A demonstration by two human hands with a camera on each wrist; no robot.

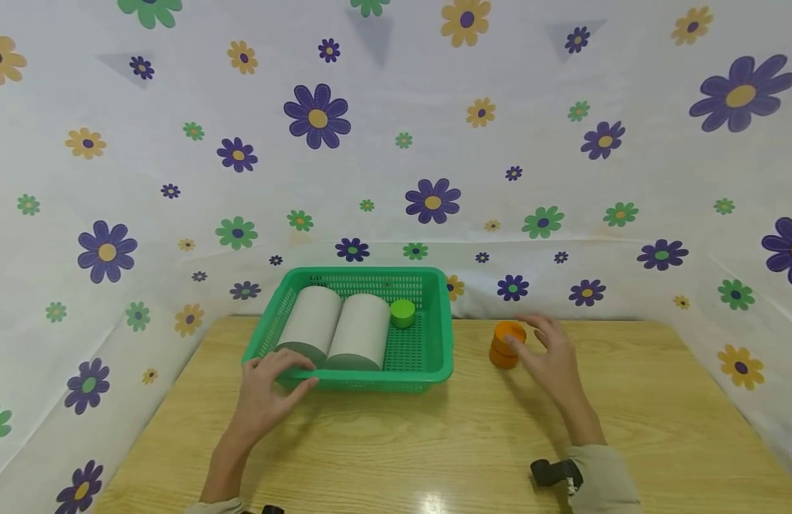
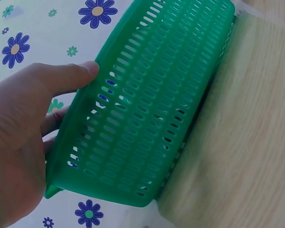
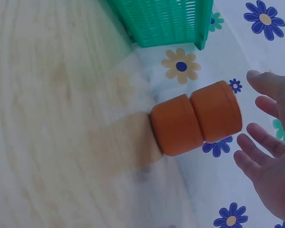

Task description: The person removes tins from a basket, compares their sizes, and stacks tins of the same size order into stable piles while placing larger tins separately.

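Near the back of the table, a green plastic basket (image 1: 370,375) has perforated walls. My left hand (image 1: 264,396) grips its front left rim, the thumb (image 2: 73,78) outside and the fingers partly hidden behind the wall. Two white cylinders (image 1: 311,318) lie side by side in the basket, with a small bright green round block (image 1: 402,314) to their right. Right of the basket stands a stack of two orange round blocks (image 3: 194,118), one on top of the other. My right hand (image 1: 553,360) is beside that stack, fingers spread and a gap visible in the right wrist view.
The wooden table (image 1: 383,450) carries the basket and the orange stack. Behind it hangs a white cloth (image 1: 383,171) printed with flowers, which also runs along both sides. A black wrist camera (image 1: 553,472) sits at the right sleeve.
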